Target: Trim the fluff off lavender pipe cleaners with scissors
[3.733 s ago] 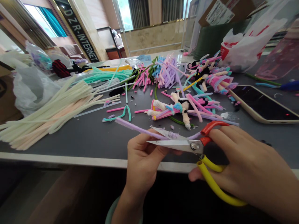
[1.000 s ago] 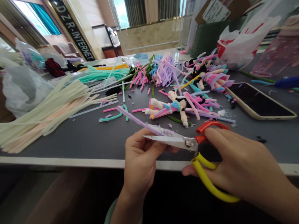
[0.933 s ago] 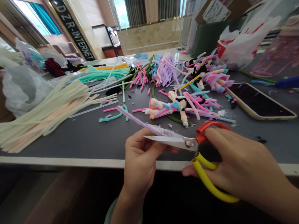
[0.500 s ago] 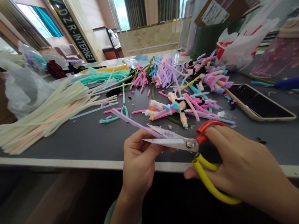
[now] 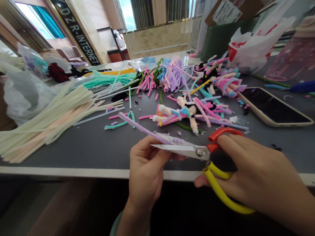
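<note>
My left hand (image 5: 147, 170) pinches a lilac pipe cleaner (image 5: 140, 128), whose long end points up and left. My right hand (image 5: 251, 167) is wrapped round the handles of scissors (image 5: 182, 150), one handle red and the other yellow. The scissor blades are slightly apart, with the pipe cleaner between them and lilac fluff along the upper blade. Just beyond the blades lies a figure of twisted pipe cleaners (image 5: 183, 113) with cream limbs and blue and pink parts.
Cream pipe cleaners (image 5: 49, 121) lie at the left beside a plastic bag (image 5: 27, 95). Bundles of lilac ones (image 5: 174, 77) and teal ones (image 5: 105, 80) sit further back. At the right are a phone (image 5: 275, 106), a white bag (image 5: 256, 52) and a pink bottle (image 5: 287, 55).
The scissor blades have closed slightly around the lilac pipe cleaner. Both hands stay in nearly the same place.
</note>
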Available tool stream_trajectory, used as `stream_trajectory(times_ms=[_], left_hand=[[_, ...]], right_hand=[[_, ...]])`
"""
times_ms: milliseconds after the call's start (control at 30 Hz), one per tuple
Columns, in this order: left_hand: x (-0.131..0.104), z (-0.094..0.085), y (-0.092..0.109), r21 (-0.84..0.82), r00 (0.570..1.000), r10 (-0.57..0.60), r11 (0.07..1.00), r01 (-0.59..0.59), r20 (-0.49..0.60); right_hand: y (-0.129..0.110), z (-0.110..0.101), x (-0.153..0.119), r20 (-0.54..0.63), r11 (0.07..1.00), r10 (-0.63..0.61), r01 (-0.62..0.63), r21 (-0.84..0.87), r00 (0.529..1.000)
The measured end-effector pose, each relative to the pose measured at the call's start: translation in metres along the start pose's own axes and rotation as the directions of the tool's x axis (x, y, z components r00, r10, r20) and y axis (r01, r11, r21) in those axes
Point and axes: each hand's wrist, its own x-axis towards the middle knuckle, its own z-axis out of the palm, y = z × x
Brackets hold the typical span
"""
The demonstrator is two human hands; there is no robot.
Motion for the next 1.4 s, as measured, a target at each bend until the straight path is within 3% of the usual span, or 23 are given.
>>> stream_trajectory(times_ms=[833,1067,1400], left_hand=[[0.0018,0.0011,-0.0009,0.016,1.000,-0.028,0.999,0.028,-0.012],[0.0008,0.0034,0.0011,0.070,0.998,-0.029,0.997,0.033,-0.050],[0.0003,0.0005,-0.0002,0.076,0.997,-0.002,0.997,0.008,-0.075]], right_hand=[[0.0024,0.0025,-0.0044,0.000,1.000,0.001,-0.001,0.020,1.000],[0.0065,0.0024,-0.0091,0.060,1.000,-0.004,0.003,0.019,0.998],[0.0000,-0.0018,-0.0005,0.048,0.999,-0.001,0.003,-0.034,0.999]])
